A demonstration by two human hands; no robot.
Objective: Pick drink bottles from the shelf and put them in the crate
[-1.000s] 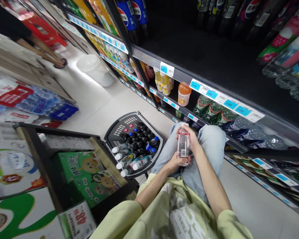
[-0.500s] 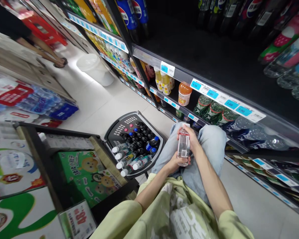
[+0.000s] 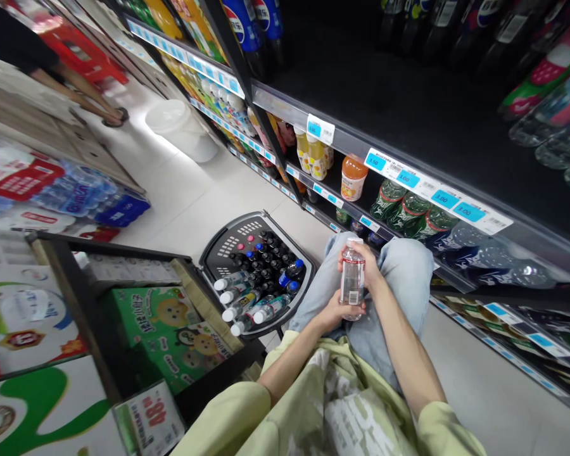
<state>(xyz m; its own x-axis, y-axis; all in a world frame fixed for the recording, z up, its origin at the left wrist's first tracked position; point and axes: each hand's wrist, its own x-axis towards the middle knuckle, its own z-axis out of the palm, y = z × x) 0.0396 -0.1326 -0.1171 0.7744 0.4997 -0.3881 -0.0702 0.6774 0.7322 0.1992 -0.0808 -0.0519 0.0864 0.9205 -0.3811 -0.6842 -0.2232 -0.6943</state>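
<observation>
A clear plastic bottle (image 3: 353,277) with a white cap and a red-edged label is held over my knees. My left hand (image 3: 336,310) is closed around its lower end, fingers passing beneath the base. Near the top, my right hand (image 3: 370,266) grips the bottle just below the cap; some of its fingers are hidden behind it. To the left of my legs, a black shopping basket (image 3: 208,253) on the floor holds many bottles. Dark bottles stand upright in it, and several clear ones with white caps lean over its near rim.
Drink shelves (image 3: 408,171) with price tags run along the right, close to my knees. Stacked cartons (image 3: 166,329) in a dark-framed display stand at left. A white bucket (image 3: 183,130) sits farther up the aisle, where a person's legs (image 3: 85,98) show.
The bottle has turned slightly in my hands, so its label faces differently. My arms, the basket and the shelves stay almost where they were.
</observation>
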